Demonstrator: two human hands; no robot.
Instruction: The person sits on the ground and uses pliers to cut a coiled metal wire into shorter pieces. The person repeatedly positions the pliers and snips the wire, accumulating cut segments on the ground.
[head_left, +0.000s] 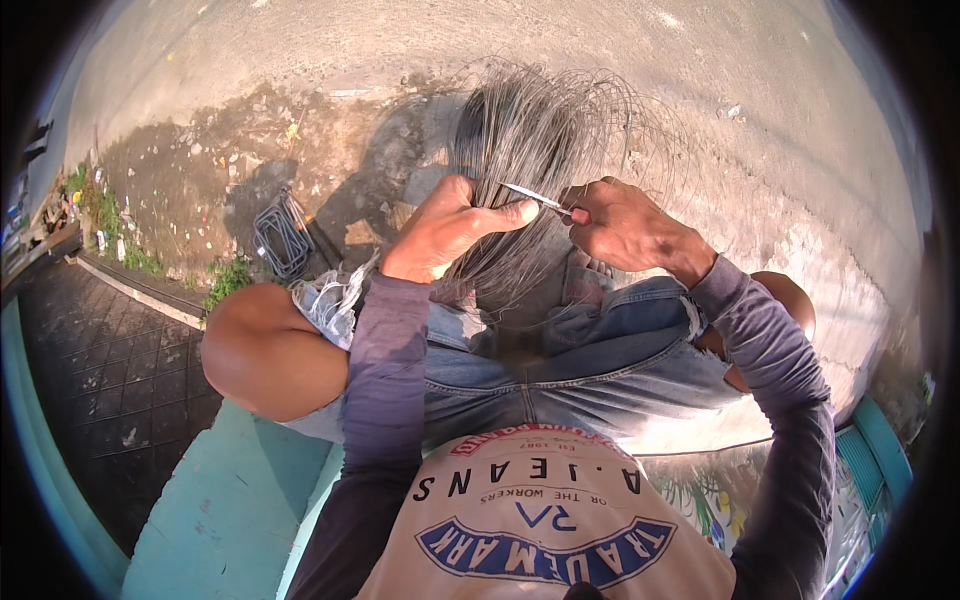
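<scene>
A loose bundle of long, thin dark-grey strands point(520, 125) fans out in front of me, between my knees. Whether they are plant fibre or wire I cannot tell. My left hand point(450, 228) is closed on the bundle, its thumb laid across the strands. In my right hand point(630, 225) is a small knife point(530, 194), its narrow pale blade pointing left over the bundle, close to my left thumb. The curled right fingers mostly cover its handle. Below my hands, the lower strands hang toward my feet, which are partly hidden.
On the dirt at left lie a bent grey metal coil point(283, 242) and a long-handled tool point(318, 238). Weeds point(228, 280) grow beside a kerb and dark paving point(130, 370). A teal ledge point(225, 500) is under my left leg; rough concrete point(780, 150) spreads to the right.
</scene>
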